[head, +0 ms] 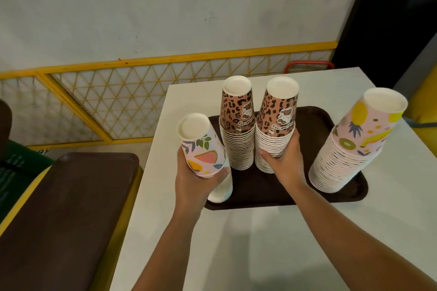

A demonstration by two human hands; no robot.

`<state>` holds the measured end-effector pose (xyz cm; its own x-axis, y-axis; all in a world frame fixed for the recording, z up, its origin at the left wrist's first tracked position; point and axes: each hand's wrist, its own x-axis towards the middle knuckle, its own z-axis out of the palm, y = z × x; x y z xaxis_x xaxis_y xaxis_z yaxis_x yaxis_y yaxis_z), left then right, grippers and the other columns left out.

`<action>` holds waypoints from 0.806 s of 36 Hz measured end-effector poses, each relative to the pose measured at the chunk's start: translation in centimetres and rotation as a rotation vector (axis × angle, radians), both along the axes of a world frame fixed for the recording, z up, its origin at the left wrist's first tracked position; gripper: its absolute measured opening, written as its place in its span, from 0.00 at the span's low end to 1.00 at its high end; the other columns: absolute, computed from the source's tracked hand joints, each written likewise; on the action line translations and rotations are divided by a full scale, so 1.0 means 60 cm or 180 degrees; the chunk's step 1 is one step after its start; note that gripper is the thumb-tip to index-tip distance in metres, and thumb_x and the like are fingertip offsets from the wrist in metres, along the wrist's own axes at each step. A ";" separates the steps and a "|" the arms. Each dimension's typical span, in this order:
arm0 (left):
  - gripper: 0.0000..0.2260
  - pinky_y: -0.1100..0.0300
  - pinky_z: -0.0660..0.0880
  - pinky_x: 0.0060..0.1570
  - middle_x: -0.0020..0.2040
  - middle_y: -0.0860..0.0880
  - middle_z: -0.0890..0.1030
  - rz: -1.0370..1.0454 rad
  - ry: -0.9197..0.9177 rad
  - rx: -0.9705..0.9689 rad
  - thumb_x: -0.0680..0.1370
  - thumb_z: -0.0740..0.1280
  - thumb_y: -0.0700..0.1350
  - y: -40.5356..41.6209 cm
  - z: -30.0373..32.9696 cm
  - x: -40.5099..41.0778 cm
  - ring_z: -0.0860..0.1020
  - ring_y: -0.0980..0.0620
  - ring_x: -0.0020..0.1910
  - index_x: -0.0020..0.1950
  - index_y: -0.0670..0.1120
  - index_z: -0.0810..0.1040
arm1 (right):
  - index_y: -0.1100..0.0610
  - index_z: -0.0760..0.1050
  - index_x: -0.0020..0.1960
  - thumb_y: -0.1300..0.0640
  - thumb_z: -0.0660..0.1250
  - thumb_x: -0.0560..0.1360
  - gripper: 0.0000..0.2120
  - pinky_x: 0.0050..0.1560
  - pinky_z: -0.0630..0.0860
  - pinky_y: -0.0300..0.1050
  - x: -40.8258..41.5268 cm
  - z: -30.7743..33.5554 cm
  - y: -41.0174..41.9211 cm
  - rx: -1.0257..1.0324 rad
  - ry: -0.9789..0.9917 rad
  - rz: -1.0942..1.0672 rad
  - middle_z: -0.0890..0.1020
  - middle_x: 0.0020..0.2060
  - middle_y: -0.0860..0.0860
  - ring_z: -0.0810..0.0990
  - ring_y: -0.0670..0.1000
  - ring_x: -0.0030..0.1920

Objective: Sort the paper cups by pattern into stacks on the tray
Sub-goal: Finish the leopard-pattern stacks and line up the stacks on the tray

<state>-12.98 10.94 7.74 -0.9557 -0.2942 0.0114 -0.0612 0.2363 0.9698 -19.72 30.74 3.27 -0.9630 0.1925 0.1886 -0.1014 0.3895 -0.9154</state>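
A: Left hand (196, 182): fingers wrapped round a tilted stack of pink fruit-print paper cups (203, 156), upside down, its lowest cups over the near left corner of the dark brown plastic tray (343, 194). Whether they touch the tray, cannot tell. Probably being set down as its own pile.

B: Right hand (283, 156)?

A: Curled round the lower rims of a leopard-print brown paper cup stack (275, 125), thumb on the left side, likely steadying it. Just left of that hand stands a matching leopard stack (237, 125), the two touching or nearly so.

B: Further out?

A: Well right of the right hand, a tall leaning pink fruit-print stack (354, 149), free-standing at the tray's right edge. Both forearms reach forward over the white desk (260, 243), the left wrist bent up.

B: Judgement?

A: Sorting nearly done; the two fruit piles sit apart.
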 end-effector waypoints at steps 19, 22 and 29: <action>0.42 0.58 0.78 0.58 0.60 0.57 0.78 -0.0233 -0.0063 0.0033 0.56 0.81 0.50 0.046 -0.008 -0.011 0.77 0.57 0.60 0.66 0.55 0.67 | 0.54 0.59 0.72 0.51 0.74 0.68 0.38 0.63 0.61 0.31 0.017 0.051 0.016 0.0686 0.0515 -0.0251 0.67 0.69 0.51 0.64 0.46 0.69; 0.40 0.55 0.77 0.60 0.62 0.55 0.78 -0.0281 -0.0004 -0.0015 0.59 0.81 0.46 0.065 -0.008 -0.011 0.77 0.54 0.61 0.67 0.55 0.66 | 0.57 0.68 0.65 0.55 0.72 0.71 0.25 0.62 0.69 0.35 0.054 0.092 0.042 0.1100 0.1357 -0.0286 0.77 0.59 0.54 0.73 0.47 0.61; 0.38 0.75 0.74 0.50 0.56 0.66 0.75 -0.0417 0.0077 -0.0131 0.62 0.82 0.41 0.116 -0.007 -0.014 0.76 0.67 0.56 0.62 0.62 0.64 | 0.59 0.65 0.60 0.55 0.75 0.67 0.28 0.61 0.66 0.35 0.099 0.121 0.122 0.1146 0.2186 -0.1512 0.68 0.57 0.62 0.68 0.59 0.58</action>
